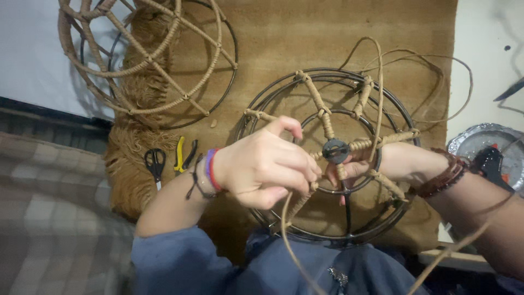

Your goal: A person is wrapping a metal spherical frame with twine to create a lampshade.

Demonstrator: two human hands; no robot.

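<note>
Head view, step in hand: You are wrapping a tan cane strand [287,218] round the spokes of a dark wire frame [327,155], close to its hub [334,150]. By the look of it the work is partway along: several spokes are bound, others are bare metal.

Head view, left hand: Your left hand [267,166] is curled over the near-left part of the frame, fingers pressed together and pinching the strand against a spoke just left of the hub.

Head view, right hand: Your right hand [382,164] comes in from the right, under the spokes. Its fingertips meet the left hand's beside the hub; whether they pinch the strand I cannot tell, since the spokes and hub cover them.

Head view, next move: It would call for keeping the strand taut and laying each turn tight against the last, so the binding does not slacken.

Head view, the frame: Round, with concentric rings and spokes, it lies on a brown woven mat [327,33] just in front of your lap. Loose cane loops away past its upper right rim.

Head view, around it: A finished wrapped frame [142,54] sits at upper left, well apart. Black scissors [155,163] and yellow-handled pliers [180,154] lie left of your left wrist. A foil dish [480,139] shows at the right edge.
</note>
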